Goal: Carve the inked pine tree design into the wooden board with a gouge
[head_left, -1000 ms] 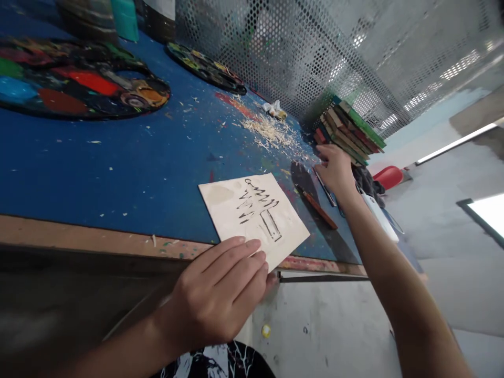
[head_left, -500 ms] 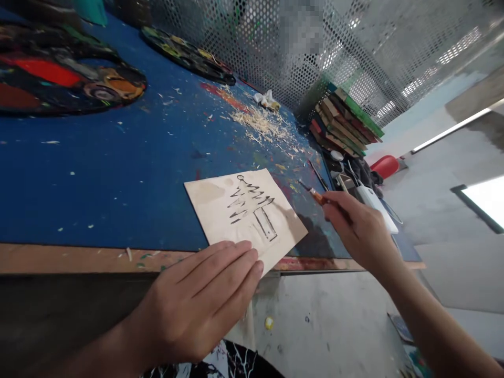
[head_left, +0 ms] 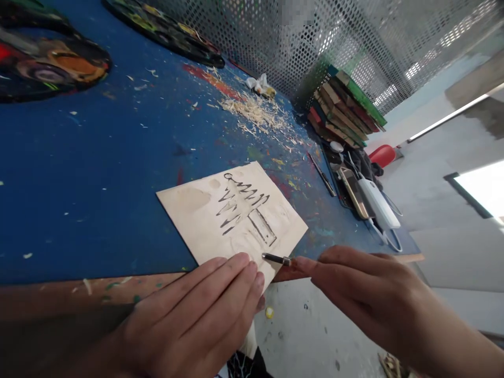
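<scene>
Pressing flat with fingers laid together, your left hand [head_left: 192, 320] rests at the near edge of the worktop [head_left: 98, 173], its fingertips [head_left: 240, 265] touching the near corner of the pale wooden board [head_left: 232, 215]. Your right hand [head_left: 366, 296] hangs just off that same near edge, thumb and fingers pinched around a carving tool [head_left: 277, 259] whose dark metal tip points left and sits just beside the board's near edge, close to your left fingertips. You cannot tell from this view whether the tip touches the wood.

The board lies tilted on the blue surface, one corner overhanging the near edge. On it you see a carved tree shape [head_left: 246, 212] in dark cut lines: zigzag branches and a rectangular trunk.

Further along the right side of the worktop lie a thin dark tool [head_left: 322, 174], a phone [head_left: 354, 191] and a white oblong device [head_left: 380, 203] with a cable. Beyond the board, toward the far edge, a heap of wood shavings [head_left: 254, 113] spreads over the paint-spotted surface, with a crumpled scrap [head_left: 258, 85] behind it. A stack of painted wooden boards [head_left: 344, 110] leans in the far right corner against the perforated metal screen [head_left: 275, 37]. Two paint-smeared palettes lie toward the far left, a large one [head_left: 51, 58] and a darker one [head_left: 165, 31] beside the screen.
</scene>
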{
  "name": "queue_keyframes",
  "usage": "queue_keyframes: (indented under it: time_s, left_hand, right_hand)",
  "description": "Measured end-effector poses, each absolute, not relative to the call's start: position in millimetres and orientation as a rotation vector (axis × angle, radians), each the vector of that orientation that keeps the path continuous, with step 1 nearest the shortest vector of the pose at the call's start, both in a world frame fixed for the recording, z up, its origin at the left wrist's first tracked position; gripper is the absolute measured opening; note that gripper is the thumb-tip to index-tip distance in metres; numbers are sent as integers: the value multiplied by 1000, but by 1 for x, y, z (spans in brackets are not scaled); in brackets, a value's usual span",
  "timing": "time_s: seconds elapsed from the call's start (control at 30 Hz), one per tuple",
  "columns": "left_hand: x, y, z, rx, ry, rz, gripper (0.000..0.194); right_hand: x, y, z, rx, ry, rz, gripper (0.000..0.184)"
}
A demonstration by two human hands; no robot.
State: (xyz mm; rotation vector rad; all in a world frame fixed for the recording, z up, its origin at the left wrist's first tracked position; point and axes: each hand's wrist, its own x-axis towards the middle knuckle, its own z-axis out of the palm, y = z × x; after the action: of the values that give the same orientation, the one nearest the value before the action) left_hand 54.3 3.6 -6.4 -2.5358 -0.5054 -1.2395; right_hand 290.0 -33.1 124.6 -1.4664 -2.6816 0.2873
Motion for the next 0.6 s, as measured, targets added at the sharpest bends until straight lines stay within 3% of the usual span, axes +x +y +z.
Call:
queue_keyframes:
  time_s: [0.23,0.6]
  left_hand:
    - [53,8,-5,-2421,-511,-1299,24]
    - [51,7,-2,-2496,-527,-1288,28]
  right_hand:
    - [283,-28,129,-1450,-2734,108,31]
    - [279,-23,134,-1455,-2729,185,29]
